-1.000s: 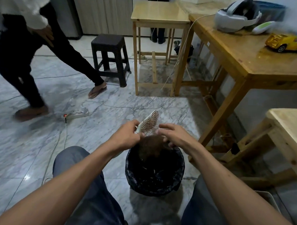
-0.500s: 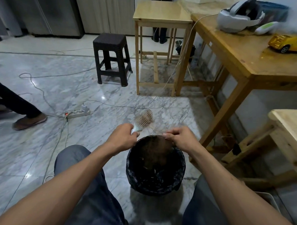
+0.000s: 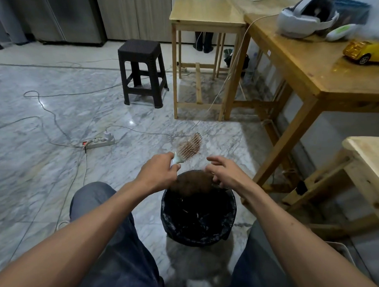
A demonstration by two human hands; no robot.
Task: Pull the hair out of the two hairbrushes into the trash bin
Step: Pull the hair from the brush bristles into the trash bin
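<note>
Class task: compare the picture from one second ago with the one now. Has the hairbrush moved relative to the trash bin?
Yes. The hairbrush, held in the left hand, has lifted up and away from the trash bin rim; earlier its head sat lower, just above the rim.

Marble floor (image 3: 53,159), grey-white, glossy, light spot reflected. Cables and power strip (image 3: 100,141) on floor. Dark stool (image 3: 141,71) beside small wooden table (image 3: 207,14). Long wooden table (image 3: 317,68) at right, wall behind. Grey cabinets (image 3: 70,12) at far side.
</note>
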